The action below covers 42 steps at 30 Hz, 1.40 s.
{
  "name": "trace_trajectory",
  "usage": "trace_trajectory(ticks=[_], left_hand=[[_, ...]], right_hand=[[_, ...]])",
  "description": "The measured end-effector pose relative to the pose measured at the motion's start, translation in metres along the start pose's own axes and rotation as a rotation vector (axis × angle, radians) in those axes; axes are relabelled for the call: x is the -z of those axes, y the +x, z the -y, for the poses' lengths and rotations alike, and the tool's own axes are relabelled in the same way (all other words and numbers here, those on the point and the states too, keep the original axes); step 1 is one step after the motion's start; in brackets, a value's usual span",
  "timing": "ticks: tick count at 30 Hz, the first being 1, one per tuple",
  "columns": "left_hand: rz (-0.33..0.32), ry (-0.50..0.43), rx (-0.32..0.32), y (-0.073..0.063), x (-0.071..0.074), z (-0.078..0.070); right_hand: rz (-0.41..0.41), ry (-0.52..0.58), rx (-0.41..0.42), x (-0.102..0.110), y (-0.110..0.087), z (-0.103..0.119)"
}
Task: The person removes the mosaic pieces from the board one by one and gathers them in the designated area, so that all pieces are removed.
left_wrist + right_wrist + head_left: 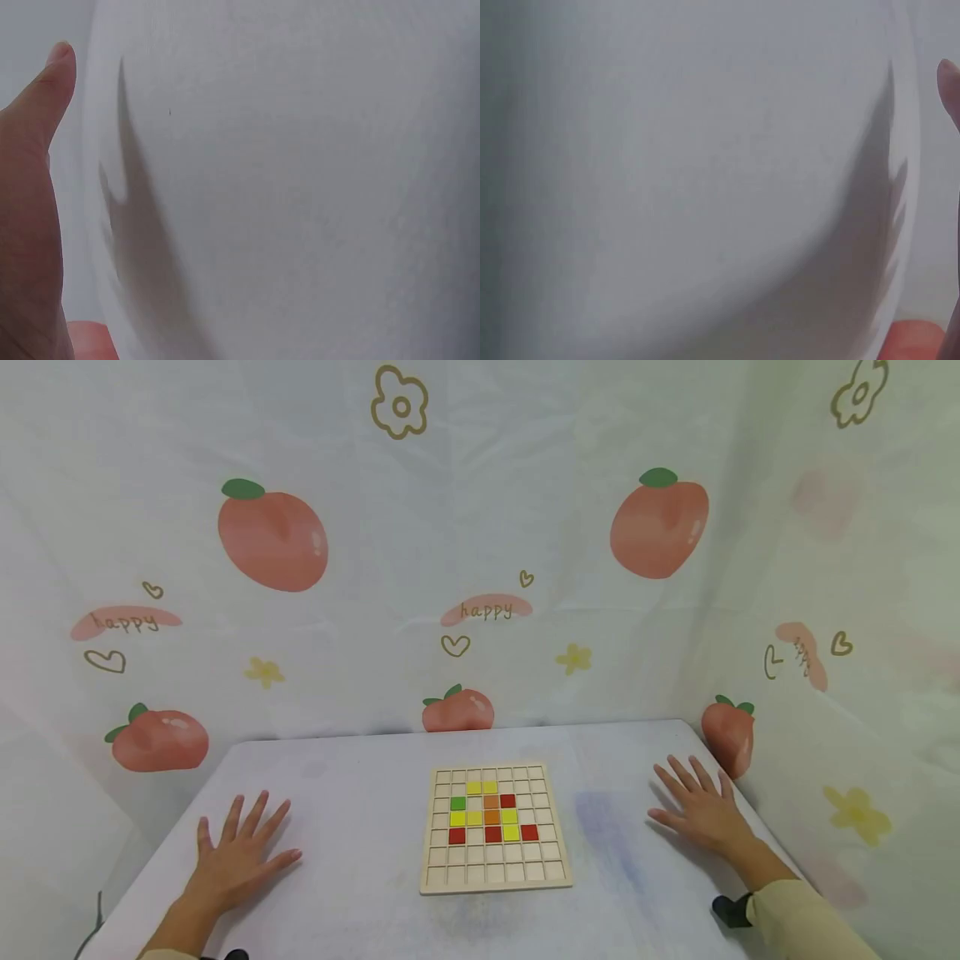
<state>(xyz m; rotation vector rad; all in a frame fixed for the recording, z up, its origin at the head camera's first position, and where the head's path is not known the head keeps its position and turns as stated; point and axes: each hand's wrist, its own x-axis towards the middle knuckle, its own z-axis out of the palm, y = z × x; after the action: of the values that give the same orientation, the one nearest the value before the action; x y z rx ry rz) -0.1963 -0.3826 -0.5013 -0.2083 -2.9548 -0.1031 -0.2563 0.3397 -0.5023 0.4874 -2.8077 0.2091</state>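
A square pale wooden grid board [495,877] lies on the white table between the two hands. Several of its cells hold coloured square tiles: yellow, green, orange and dark red, such as the green tile [458,803] and an orange tile [491,817]. My left hand [234,864] is spread palm down at the left side, fingers apart, holding nothing. On the right, my right hand [701,810] is likewise spread with straight fingers and holds nothing. In the left wrist view the thumb [56,82] stands over the table with the hand's shadow beside it.
The white table [345,827] has a bluish stain [603,818] right of the board. A white curtain [480,527] printed with peaches hangs behind the table and along its right side. A dark cable [99,914] shows at the lower left.
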Motion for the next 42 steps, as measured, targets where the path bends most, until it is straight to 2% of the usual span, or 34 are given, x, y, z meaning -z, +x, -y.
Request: trace_trajectory(ticks=[6, 16, 20, 29, 38, 42], left_hand=[[-0.012, -0.003, -0.013, 0.001, -0.001, -0.005], [-0.022, -0.017, -0.053, 0.002, 0.000, -0.015], [-0.042, -0.034, -0.076, 0.004, -0.001, -0.021], [-0.124, -0.042, -0.161, 0.007, -0.004, -0.038], [-0.145, -0.088, -0.192, 0.008, -0.003, -0.056], [-0.154, -0.086, -0.222, 0.008, -0.006, -0.063]], right_hand=[[-0.014, -0.014, 0.018, -0.001, 0.004, 0.006], [-0.071, 0.060, 0.067, -0.004, 0.006, 0.021], [-0.063, 0.065, 0.077, -0.006, 0.008, 0.027], [0.036, 0.080, 0.073, -0.006, 0.015, 0.046], [0.006, 0.138, 0.111, -0.009, 0.019, 0.059], [-0.026, 0.184, 0.162, -0.011, 0.021, 0.064]])
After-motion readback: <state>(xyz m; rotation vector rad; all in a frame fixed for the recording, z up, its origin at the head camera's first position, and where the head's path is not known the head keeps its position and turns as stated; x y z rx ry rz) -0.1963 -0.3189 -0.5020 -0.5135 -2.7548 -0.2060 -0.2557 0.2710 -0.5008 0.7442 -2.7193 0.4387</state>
